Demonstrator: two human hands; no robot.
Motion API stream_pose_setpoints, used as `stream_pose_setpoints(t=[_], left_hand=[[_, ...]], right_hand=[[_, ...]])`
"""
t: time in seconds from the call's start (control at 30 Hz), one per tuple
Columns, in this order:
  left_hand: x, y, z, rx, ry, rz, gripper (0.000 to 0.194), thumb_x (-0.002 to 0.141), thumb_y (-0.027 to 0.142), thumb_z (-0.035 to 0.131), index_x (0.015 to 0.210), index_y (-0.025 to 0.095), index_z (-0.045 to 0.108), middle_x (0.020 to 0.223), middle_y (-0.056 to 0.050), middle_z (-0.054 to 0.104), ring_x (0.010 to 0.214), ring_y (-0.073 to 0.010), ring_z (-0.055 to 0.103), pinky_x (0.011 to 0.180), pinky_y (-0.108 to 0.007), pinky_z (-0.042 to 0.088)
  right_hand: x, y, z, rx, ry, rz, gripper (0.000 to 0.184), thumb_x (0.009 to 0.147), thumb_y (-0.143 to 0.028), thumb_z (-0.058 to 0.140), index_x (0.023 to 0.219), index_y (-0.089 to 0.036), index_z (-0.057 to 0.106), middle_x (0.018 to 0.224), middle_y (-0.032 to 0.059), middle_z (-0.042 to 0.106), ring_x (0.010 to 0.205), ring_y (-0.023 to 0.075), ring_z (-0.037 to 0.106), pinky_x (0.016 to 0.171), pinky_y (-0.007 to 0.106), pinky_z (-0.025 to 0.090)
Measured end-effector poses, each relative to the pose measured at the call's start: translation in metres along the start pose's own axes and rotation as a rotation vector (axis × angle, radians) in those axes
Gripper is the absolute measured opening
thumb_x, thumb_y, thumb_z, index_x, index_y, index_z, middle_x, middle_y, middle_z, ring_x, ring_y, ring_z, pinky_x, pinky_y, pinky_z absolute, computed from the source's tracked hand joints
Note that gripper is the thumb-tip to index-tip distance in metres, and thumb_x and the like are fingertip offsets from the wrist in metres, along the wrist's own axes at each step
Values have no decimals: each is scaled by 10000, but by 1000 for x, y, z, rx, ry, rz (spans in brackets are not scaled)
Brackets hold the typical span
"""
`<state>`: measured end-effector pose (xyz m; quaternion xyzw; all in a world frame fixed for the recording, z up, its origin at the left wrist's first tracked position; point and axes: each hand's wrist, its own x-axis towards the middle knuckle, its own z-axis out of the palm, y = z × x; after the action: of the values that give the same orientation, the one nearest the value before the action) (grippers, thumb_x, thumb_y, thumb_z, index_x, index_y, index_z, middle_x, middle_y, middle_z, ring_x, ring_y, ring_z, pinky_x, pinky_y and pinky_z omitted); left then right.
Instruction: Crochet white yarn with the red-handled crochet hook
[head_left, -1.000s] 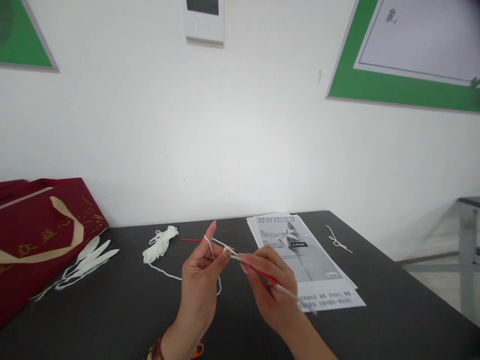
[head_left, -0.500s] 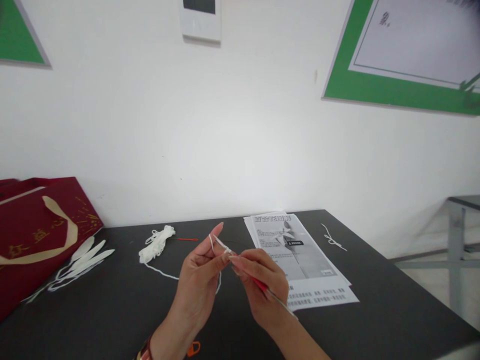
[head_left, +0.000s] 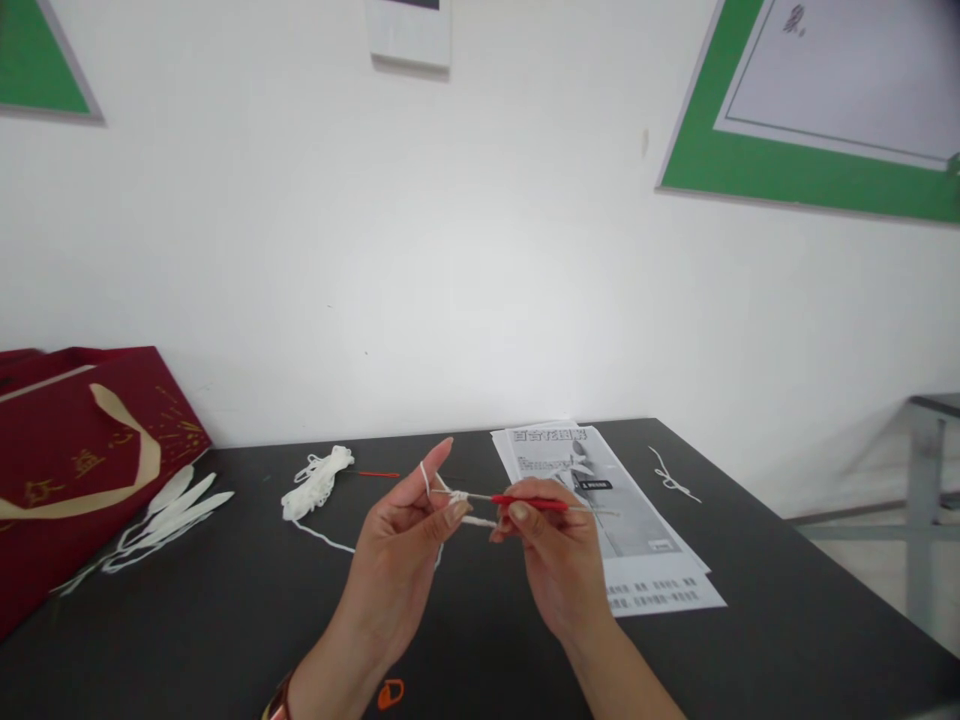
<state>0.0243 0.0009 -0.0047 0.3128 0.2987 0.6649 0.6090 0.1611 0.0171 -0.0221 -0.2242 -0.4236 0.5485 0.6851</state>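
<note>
My right hand [head_left: 559, 560] is closed around a crochet hook [head_left: 529, 502] with a red grip, its metal shaft pointing left. White yarn loops and a few stitches [head_left: 459, 495] sit on the shaft near its tip. Between thumb and fingers, my left hand [head_left: 405, 545] pinches the small piece of white crochet, with yarn looped over its raised index finger. A strand also stretches from the left fingers to the right ones. From a white yarn skein [head_left: 319, 482] at the back left, yarn runs across the black table toward my left hand.
Printed sheets [head_left: 660, 590] lie behind my right hand, with a loose bit of white yarn [head_left: 670, 478] farther right. White crocheted petal-like pieces [head_left: 176, 510] rest beside a red gift bag [head_left: 82, 450]. An orange stitch marker [head_left: 391, 693] lies near the front; a thin red-orange stick [head_left: 377, 474] lies by the skein.
My right hand has moved right and turned, so the hook now lies nearly level, with its red grip in plain view. The left hand stays nearly in place. The view has shifted slightly.
</note>
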Motion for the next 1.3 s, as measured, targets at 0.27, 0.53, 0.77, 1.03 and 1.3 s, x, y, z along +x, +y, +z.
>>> stream_pose_setpoints(t=[0.27,0.53,0.77,1.03,1.3], left_hand=[[-1,2,1,35,30,13,487,662,160,787,1125,276,693,677,37,522,630,-52,449,655,-145,421],[-3,5,2,63,-11,31,488,670,170,781,1131,297,688,683,38,497,632,-59,449,624,-152,413],[-2,6,0,83,-54,44,503,678,162,771,1156,286,674,678,37,495,649,-75,450,646,-176,416],[0,8,-6,79,-124,18,549,673,146,773,1195,266,651,673,31,505,660,-87,458,666,-202,408],[0,11,-5,45,-148,-40,549,668,115,761,1190,252,655,666,32,503,641,-89,446,645,-218,401]], right_hand=[[2,-6,-5,36,-7,-31,77,714,-183,770,778,-207,735,712,-9,693,535,99,606,497,219,551],[4,-12,-8,53,-2,-40,79,702,-200,781,764,-210,734,722,0,676,560,109,583,483,234,560],[4,-14,-9,53,-24,-54,64,721,-207,770,775,-215,735,715,-4,670,561,101,576,484,223,565],[7,-20,-13,3,-89,-91,42,724,-217,766,753,-212,735,681,-8,637,520,100,580,457,224,558],[9,-25,-13,10,-129,-122,67,695,-194,790,732,-217,738,667,-15,630,495,97,589,435,221,560]])
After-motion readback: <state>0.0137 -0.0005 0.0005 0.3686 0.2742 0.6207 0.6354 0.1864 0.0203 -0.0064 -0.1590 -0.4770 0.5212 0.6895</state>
